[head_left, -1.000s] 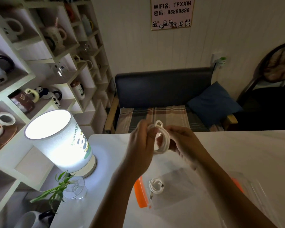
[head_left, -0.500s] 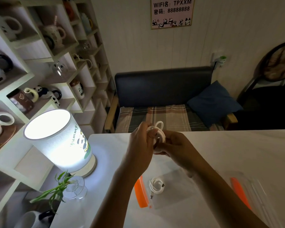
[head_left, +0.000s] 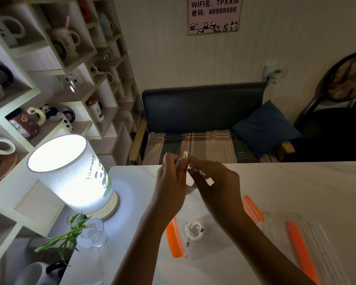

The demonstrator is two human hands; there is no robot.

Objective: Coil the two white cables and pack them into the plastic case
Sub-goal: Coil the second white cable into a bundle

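Above the white table my left hand [head_left: 171, 182] and my right hand [head_left: 216, 186] are pressed together, both pinching a coiled white cable [head_left: 190, 187]. Most of that coil is hidden between my fingers; a small loop sticks up at the top. A second white cable [head_left: 194, 231] lies coiled inside the clear plastic case [head_left: 212, 243], which sits open on the table below my hands. The case has orange clasps [head_left: 174, 237] on its left and right sides.
The case's clear lid with an orange clasp [head_left: 300, 249] lies to the right on the table. A lit lamp [head_left: 74, 175] and a glass vase with a green plant [head_left: 90, 233] stand at the left. A bench and shelves of mugs are behind.
The cable loop, wide between my hands a second ago, has been squeezed small. My right hand has moved in close to my left, covering most of the coil.
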